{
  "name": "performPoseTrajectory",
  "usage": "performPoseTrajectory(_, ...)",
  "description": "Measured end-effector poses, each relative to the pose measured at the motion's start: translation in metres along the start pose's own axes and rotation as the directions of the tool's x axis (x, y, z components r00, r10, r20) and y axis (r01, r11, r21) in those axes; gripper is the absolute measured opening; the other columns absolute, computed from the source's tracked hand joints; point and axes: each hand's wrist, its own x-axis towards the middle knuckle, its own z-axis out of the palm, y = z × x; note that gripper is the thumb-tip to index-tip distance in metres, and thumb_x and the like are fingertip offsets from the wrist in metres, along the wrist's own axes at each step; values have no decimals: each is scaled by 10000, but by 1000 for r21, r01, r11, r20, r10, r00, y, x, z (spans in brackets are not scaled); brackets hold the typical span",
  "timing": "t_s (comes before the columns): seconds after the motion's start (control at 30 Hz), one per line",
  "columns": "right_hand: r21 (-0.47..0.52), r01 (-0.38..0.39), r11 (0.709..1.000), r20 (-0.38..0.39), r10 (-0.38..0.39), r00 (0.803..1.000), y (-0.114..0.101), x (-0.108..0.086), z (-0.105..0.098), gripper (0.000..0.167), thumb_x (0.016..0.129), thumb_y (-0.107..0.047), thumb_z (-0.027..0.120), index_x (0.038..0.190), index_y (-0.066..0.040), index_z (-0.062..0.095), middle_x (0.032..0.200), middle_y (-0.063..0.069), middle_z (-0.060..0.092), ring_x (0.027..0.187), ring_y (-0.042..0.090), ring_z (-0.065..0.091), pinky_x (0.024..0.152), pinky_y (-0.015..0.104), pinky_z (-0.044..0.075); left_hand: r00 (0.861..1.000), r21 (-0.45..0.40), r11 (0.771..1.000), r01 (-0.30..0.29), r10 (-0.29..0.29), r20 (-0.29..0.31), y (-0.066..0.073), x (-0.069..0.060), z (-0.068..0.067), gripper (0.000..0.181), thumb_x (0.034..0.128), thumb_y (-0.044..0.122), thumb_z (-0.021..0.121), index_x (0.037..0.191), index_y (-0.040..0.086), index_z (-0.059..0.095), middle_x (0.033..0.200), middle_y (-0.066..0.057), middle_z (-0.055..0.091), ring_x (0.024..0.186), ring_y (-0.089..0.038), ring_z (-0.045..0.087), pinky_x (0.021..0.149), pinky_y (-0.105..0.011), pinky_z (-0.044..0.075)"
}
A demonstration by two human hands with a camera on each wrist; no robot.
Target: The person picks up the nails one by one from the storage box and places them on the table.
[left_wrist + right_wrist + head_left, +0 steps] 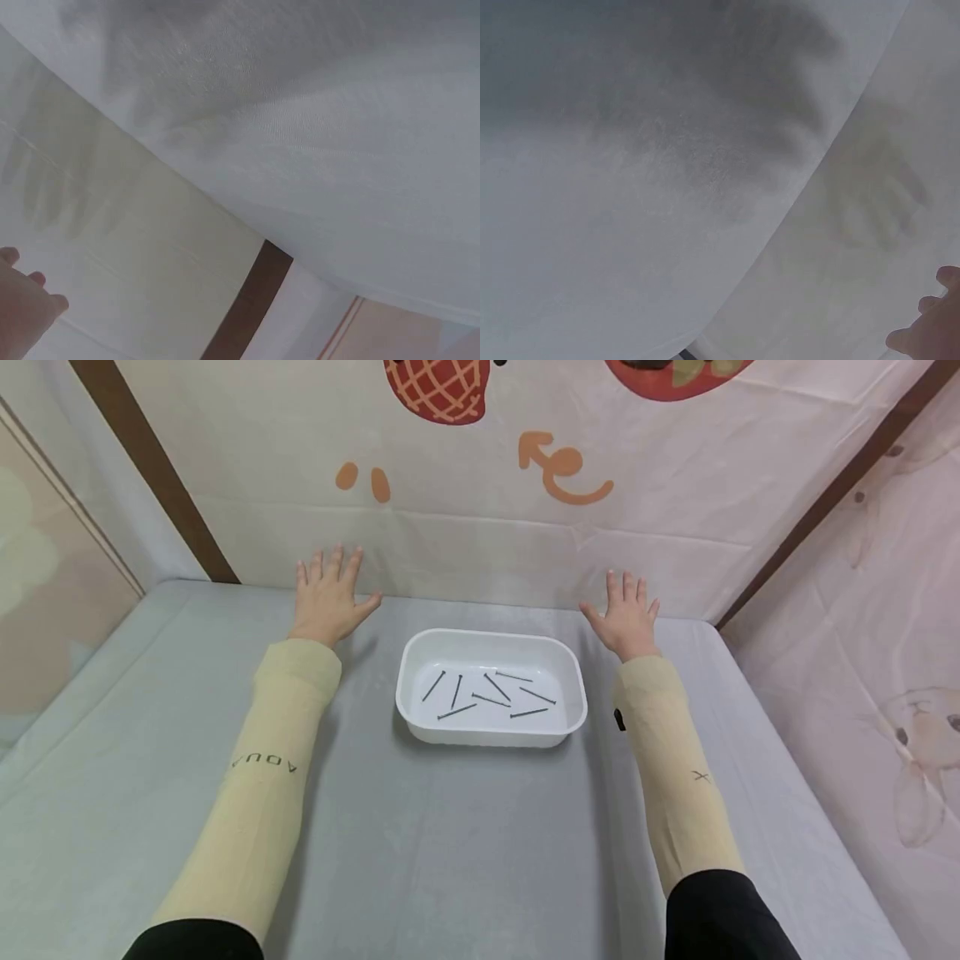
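Note:
In the head view a white tray (491, 735) stands on the grey-covered table, with several thin dark nails (457, 712) scattered apart on its floor. Left of the tray's back corner is my left hand (328, 602), palm down, fingers straight and spread, holding nothing. My right hand (626, 618), also spread and holding nothing, is beyond the tray's right back corner. Neither hand touches the tray. Part of the left hand (26, 311) shows at the lower left of the left wrist view, and part of the right hand (934, 322) at the lower right of the right wrist view.
Behind the table (480, 843) hangs a pale printed cloth (465, 552) with brown strips on both sides. Another printed cloth (862, 652) hangs at the right. Hand shadows fall on the cloth surfaces in both wrist views. Pale sleeves cover both forearms.

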Motion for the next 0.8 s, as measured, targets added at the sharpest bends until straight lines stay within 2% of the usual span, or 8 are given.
performPoseTrajectory(0.2,-11,0,1000,14,0,1000,3,1,-3,795,908,-585,298,1469,-120,-20,1511,159,-67,1365,362,-88,1052,619,-38,1000,-6,1000,-23,23,1,2,3,-3,739,918,493,365,1473,131,39,1505,-192,39,1352,-422,6,1072,-586,-35)
performPoseTrajectory(0.43,-4,33,999,20,-33,999,0,1,-11,784,916,-521,365,1465,-66,41,1512,174,3,1370,366,-15,1078,584,26,996,-34,996,-79,81,43,8,5,-8,705,927,473,355,1464,85,114,1483,-215,140,1342,-414,105,1082,-575,41)
performPoseTrajectory(0.67,-16,80,997,14,-80,997,-5,-1,-20,736,916,-434,430,1435,13,161,1482,224,125,1352,387,109,1094,522,129,983,-49,983,-179,181,24,16,8,-12,636,932,397,391,1403,-12,269,1382,-254,341,1266,-421,292,1064,-516,206)
performPoseTrajectory(0.8,-3,102,995,16,-102,995,-7,-2,-25,705,914,-390,453,1409,53,215,1456,253,181,1337,395,159,1101,476,160,979,-48,979,-199,201,24,21,9,-15,618,928,384,405,1376,-31,310,1357,-254,381,1244,-416,334,1040,-511,264)
